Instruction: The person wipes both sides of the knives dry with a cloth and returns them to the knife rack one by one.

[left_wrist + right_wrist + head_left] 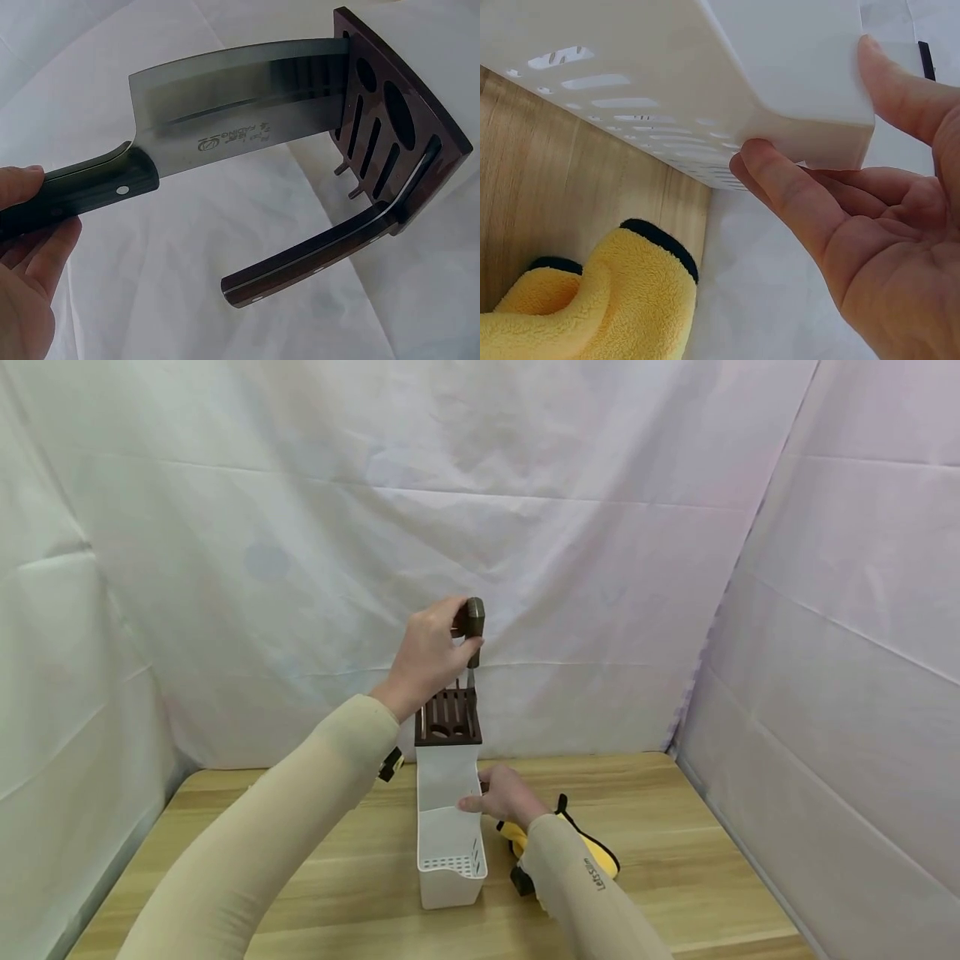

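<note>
My left hand [427, 652] holds a cleaver by its dark riveted handle [97, 184]. The tip end of its broad steel blade [240, 109] is in an end slot of the dark brown slotted top [431, 105] of a white knife holder [448, 777]. A second knife, with a brown riveted handle [307, 262], stands in the slot at the opposite end. Lower down, my right hand [513, 797] grips the holder's side, thumb [892, 82] on one face and fingers [787, 176] on the perforated wall [667, 90].
A fluffy yellow cloth with black edging [630, 292] lies on the wooden table [337, 877], right of the holder and partly under my right forearm. White sheets [300, 568] hang behind the table and at both sides.
</note>
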Demonstrator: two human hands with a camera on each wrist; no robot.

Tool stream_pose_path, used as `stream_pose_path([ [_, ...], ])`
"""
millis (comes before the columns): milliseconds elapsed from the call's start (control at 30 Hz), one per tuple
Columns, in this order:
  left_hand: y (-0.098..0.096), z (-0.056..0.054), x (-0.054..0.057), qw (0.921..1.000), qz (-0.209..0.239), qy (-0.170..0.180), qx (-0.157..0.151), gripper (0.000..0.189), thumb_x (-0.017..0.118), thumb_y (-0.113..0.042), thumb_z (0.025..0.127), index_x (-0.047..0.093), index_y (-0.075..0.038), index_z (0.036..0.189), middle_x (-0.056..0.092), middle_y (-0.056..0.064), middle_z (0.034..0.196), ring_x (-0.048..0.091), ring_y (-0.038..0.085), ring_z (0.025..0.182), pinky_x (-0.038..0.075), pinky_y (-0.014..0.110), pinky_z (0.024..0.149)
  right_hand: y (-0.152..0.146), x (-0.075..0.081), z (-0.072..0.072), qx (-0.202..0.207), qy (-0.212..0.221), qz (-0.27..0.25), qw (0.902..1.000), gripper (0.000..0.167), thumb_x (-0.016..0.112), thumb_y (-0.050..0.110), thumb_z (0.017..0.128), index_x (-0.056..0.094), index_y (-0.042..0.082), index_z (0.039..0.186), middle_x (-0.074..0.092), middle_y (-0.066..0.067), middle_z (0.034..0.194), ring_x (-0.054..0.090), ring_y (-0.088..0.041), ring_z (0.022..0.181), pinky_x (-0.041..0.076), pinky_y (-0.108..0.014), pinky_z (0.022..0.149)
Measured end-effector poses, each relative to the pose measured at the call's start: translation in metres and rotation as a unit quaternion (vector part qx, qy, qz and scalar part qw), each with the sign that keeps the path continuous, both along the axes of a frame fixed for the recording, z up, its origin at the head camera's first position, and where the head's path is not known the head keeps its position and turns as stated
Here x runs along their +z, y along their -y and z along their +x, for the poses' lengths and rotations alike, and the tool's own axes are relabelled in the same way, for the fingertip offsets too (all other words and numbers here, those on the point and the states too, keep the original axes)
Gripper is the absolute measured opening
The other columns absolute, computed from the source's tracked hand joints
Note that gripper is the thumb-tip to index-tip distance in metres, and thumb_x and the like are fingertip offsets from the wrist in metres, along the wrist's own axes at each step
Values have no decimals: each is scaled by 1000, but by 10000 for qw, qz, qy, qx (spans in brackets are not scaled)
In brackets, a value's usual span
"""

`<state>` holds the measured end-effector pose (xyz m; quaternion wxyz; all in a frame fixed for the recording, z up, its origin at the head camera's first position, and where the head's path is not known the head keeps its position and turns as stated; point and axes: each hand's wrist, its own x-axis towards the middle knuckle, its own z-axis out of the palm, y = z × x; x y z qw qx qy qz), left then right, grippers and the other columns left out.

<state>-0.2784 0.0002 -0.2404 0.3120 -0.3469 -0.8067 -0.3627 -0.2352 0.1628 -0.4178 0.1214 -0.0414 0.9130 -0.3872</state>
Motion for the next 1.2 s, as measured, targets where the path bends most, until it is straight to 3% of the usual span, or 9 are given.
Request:
stream_pose_path([
  [467, -3, -11, -6, 9998, -67, 202, 15, 35, 76, -2, 92, 62, 3, 124, 69, 16, 109, 69, 28, 99, 60, 38, 86, 1, 1, -2, -49, 80, 17, 10000, 35, 84, 23, 89, 75, 6, 117, 74, -8, 107, 66, -22, 95, 57, -45, 86],
  [933, -6, -22, -27, 9997, -106, 190, 78, 32, 77, -1, 90, 63, 2, 118, 69, 16, 103, 67, 28, 91, 58, 38, 80, 0, -3, 1, -37, 67, -51, 10000, 33, 83, 22, 89, 75, 7, 118, 73, -7, 103, 64, -21, 90, 57, -43, 82],
  [1200, -8, -24, -39, 9986, -163, 476, 174, 26, 77, 0, 89, 62, 1, 111, 69, 15, 99, 67, 29, 88, 58, 40, 76, -1, -5, 1, -34, 134, -328, 9994, 34, 83, 19, 89, 74, 6, 118, 75, -6, 99, 68, -21, 85, 59, -43, 79],
])
